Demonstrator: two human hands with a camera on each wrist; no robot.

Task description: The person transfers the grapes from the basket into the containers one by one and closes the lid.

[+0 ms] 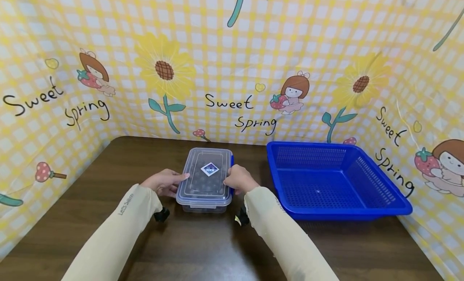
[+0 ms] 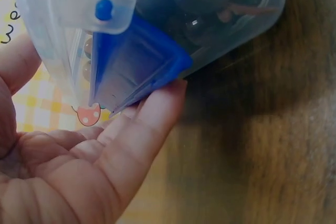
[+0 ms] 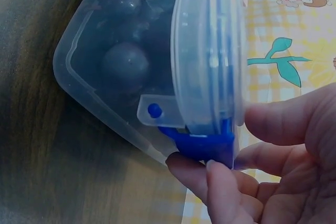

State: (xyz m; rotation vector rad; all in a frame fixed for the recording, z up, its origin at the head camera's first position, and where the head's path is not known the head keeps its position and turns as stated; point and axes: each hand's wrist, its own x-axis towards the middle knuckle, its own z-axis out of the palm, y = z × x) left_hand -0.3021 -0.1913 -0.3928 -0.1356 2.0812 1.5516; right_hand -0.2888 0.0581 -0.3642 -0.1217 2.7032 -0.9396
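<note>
A clear plastic food container (image 1: 204, 184) with a lid and blue side latches sits on the table, holding several dark round, grape-like pieces (image 3: 127, 62). My left hand (image 1: 164, 182) holds its left side, thumb at the lid's edge. In the left wrist view, my fingers touch the left blue latch (image 2: 137, 61), which sticks outward from the wall. On the opposite side, my right hand (image 1: 240, 179) grips the container, with the thumb at the lid rim and fingertips against the right blue latch (image 3: 205, 145). A diamond-shaped label (image 1: 210, 169) is on the lid.
A blue plastic basket (image 1: 333, 214) with perforated walls stands to the right of the container. Dark brown wood covers the table (image 1: 203, 248). A yellow checked cloth (image 1: 224, 63) with printed flowers hangs behind and along both sides.
</note>
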